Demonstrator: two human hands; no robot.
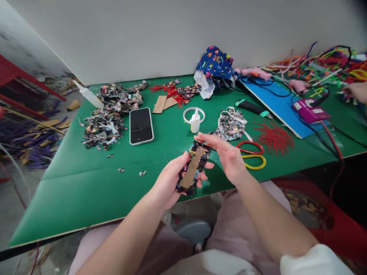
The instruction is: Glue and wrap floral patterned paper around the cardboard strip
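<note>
Green table (86, 198): phone (141, 125), glue bottle (195, 121), scissors (252, 154).

On the table (86, 191), the phone (141, 125) lies left of the glue bottle (195, 121) (scissors (252, 154) farther right).

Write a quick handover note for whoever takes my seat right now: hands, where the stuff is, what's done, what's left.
Left hand holds the cardboard strip backed with floral fabric.
Right hand is open, fingers flat at the strip's top edge.
Glue bottle stands just beyond on the green table; scissors lie to the right, phone and the scrap pile to the left.
Done: fabric wraps the strip's edges.
Left: bare cardboard shows down the middle.
</note>
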